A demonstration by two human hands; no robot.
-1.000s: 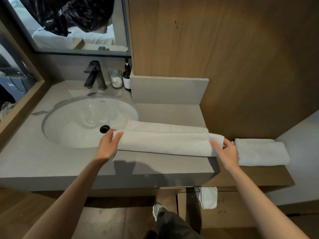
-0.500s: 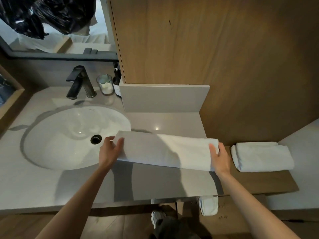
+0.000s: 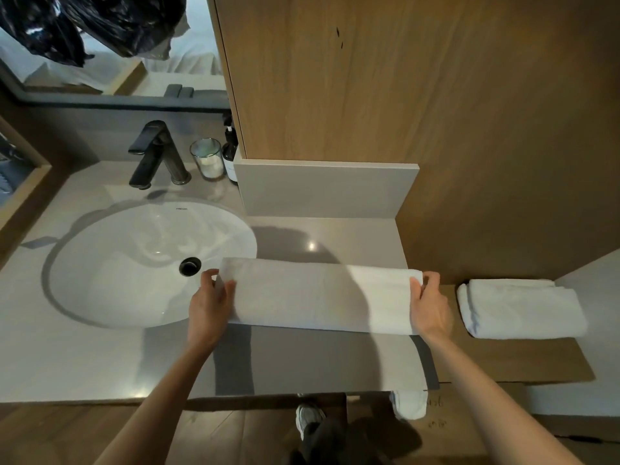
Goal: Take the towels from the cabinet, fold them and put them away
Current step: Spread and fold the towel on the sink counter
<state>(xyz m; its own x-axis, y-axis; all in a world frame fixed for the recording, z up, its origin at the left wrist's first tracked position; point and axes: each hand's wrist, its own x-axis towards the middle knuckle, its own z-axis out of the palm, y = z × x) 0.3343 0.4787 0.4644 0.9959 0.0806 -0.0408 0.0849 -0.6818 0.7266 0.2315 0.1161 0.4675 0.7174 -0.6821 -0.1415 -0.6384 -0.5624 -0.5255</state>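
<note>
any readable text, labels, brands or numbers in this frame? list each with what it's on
Nothing reads clearly.
Sink basin: small dark brand mark on the far inner wall, too small to read.
Dark pump bottle: pale label, print too blurred to read.
Wood panel below the counter: faint handwritten marks beside the hanging towel, not legible.
Towels, faucet and glass jar: no text visible.

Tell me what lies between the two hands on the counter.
The long folded towel spans the gap in the head view: the left hand holds one end, the right hand the other.
</note>
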